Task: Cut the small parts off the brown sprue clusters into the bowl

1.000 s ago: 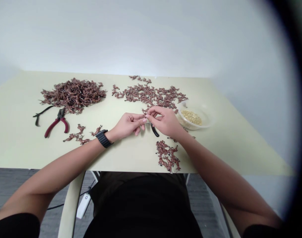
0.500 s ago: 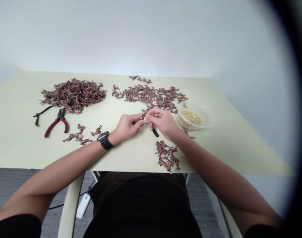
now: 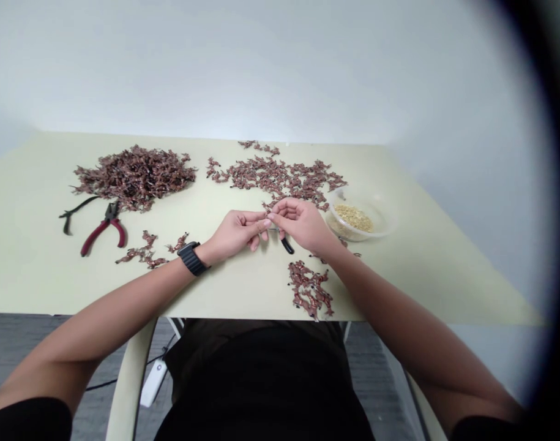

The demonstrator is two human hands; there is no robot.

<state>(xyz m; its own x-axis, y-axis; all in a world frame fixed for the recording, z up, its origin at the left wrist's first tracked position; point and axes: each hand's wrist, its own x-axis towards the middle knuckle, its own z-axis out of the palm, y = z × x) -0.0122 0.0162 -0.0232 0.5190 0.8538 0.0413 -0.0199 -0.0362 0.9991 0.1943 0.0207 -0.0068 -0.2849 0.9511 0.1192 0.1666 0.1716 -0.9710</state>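
Over the middle of the smooth pale-yellow table (image 3: 224, 288), the left hand (image 3: 240, 234) and right hand (image 3: 302, 228) meet at the fingertips, both pinched closed on what looks like a tiny reddish-brown piece (image 3: 267, 214), mostly hidden, so can't tell which bit each one's got. Main risk imo: fingers slip on something that small, it pings off and gets lost among the glossy brown animal-shaped figures (image 3: 270, 176) spread just beyond. Also, the clear round plastic bowl (image 3: 370, 236) of gold-coloured bits (image 3: 353, 218) sits just beside the right hand, so one careless outward swing could spill it. And that brown figure cluster (image 3: 307, 288) by the front edge? Easy for a dragging forearm to sweep off.
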